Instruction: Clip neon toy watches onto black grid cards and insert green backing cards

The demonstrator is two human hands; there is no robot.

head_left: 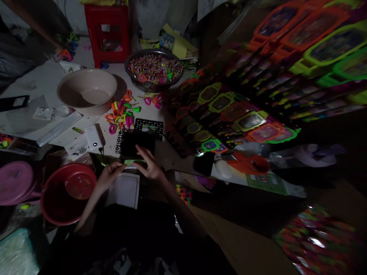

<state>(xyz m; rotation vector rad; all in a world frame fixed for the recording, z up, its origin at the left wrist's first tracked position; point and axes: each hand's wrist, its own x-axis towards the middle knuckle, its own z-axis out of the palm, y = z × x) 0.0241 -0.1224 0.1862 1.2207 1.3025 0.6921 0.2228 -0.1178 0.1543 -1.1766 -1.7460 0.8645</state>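
Observation:
My left hand (110, 173) is closed, its fingertips pinching the left end of a small green printed card (130, 164). The thumb of my right hand (151, 168) touches the card's right end, while its other fingers stretch forward, apart, over a dark flat panel (137, 144). Beneath that panel shows a black perforated tray (118, 143). A pale square pad (126, 190) lies just below the card, near my body. Colourful plastic toy watches (122, 114) lie heaped beyond the tray. The dim light blurs small details.
A beige basin (86, 91) and a metal bowl of small wrapped candies (156, 68) stand behind, near a red stool (107, 34). A white box with a cable (93, 137) sits left; a red basin (69, 194) is lower left. Hanging toy watches (249, 120) crowd the right.

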